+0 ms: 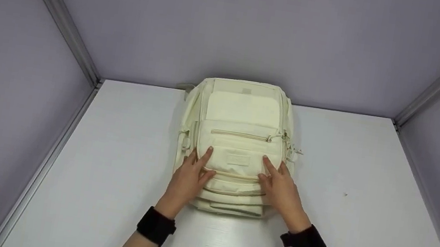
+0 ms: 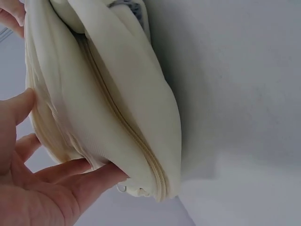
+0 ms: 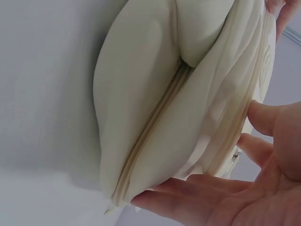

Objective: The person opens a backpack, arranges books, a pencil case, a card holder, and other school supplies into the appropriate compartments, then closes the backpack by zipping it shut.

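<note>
A cream backpack (image 1: 243, 112) lies on the white table with its front pockets facing up. My left hand (image 1: 187, 179) touches the lower left of its front, and my right hand (image 1: 281, 191) mirrors it on the lower right. In the head view both thumbs and index fingers rest on the front pocket, spread apart, while the other fingers reach down the sides. The left wrist view shows the left fingers (image 2: 94, 181) laid straight along the bag's side, near a long zipper (image 2: 124, 120). In the right wrist view the right fingers (image 3: 174, 200) lie extended against the opposite side.
The white table (image 1: 128, 127) spreads on both sides of the bag. Pale walls (image 1: 256, 24) with grey metal corner rails enclose it at the back and sides. A tiny speck (image 1: 345, 194) lies on the table to the right. Straps and cords (image 1: 296, 151) hang from the bag's right side.
</note>
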The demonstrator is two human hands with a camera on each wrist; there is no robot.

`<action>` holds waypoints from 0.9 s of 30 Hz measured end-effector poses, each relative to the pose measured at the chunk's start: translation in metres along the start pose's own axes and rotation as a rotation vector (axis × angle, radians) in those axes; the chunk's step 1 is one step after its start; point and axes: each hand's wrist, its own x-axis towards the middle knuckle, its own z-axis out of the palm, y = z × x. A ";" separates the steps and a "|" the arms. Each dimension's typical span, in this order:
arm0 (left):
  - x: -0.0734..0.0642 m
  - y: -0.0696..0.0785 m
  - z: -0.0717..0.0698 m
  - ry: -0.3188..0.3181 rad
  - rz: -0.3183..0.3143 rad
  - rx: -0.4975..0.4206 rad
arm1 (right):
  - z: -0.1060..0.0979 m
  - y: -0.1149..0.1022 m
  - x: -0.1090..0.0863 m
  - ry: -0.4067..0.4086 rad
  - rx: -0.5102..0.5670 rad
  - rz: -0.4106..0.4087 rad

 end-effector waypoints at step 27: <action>0.041 -0.009 0.006 -0.188 -0.058 -0.099 | -0.007 0.008 0.034 -0.089 0.094 0.055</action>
